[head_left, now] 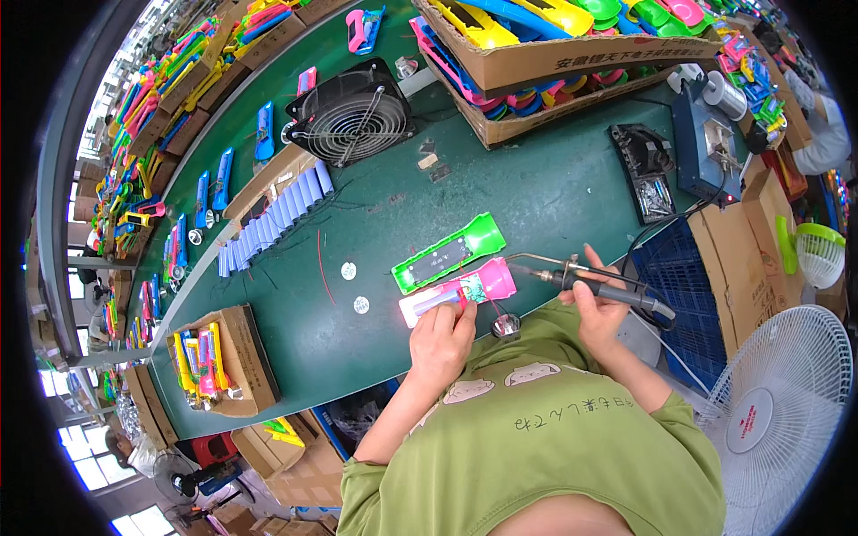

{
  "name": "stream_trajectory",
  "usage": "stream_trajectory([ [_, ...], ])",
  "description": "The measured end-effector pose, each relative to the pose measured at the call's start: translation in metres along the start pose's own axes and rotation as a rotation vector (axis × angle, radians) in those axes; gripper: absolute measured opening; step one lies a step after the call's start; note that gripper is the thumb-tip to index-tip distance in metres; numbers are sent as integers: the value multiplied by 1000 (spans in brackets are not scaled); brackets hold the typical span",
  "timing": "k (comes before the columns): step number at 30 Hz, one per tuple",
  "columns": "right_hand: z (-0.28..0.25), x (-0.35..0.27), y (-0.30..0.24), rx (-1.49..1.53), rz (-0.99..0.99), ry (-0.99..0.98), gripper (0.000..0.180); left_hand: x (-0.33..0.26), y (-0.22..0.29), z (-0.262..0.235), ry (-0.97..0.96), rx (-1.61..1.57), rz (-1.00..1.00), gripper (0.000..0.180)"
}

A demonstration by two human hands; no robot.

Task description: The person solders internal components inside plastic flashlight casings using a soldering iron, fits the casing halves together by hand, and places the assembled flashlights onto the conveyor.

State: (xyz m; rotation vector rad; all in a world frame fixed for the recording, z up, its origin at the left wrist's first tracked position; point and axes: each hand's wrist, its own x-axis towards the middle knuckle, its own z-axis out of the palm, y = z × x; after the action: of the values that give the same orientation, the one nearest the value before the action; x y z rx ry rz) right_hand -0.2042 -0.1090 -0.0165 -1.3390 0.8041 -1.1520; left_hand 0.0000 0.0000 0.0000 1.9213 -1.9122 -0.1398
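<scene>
My left hand (441, 338) presses on a pink flashlight shell (460, 290) that lies open on the green table (527, 192), with a light-blue cylindrical cell set in it. My right hand (597, 305) grips a soldering iron (590, 283) by its dark handle, the metal tip pointing left toward the pink shell's end. A green flashlight shell (450, 252) lies just beyond the pink one. A small round silver part (506, 326) with a red wire sits near the table's front edge between my hands.
A black fan (350, 113) stands at the back beside rows of light-blue cells (277, 217). Cardboard boxes of coloured shells (545, 45) fill the far side; another box (219, 357) sits left. A soldering station (710, 138), blue crate (670, 277) and white fan (778, 411) are at the right.
</scene>
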Motion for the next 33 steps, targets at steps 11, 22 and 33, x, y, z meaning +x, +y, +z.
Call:
stream_trajectory([
  [11, -21, 17, 15, -25, -96, 280, 35, 54, -69, -27, 6, 293, -389, 34],
  [22, -34, 49, 27, -114, -110, 372, 28, -13, -30, -19, 289, -236, -203, 34],
  [33, -48, 78, 14, -226, -99, 576, 17, 106, -171, -150, 464, -98, -153, 47],
])
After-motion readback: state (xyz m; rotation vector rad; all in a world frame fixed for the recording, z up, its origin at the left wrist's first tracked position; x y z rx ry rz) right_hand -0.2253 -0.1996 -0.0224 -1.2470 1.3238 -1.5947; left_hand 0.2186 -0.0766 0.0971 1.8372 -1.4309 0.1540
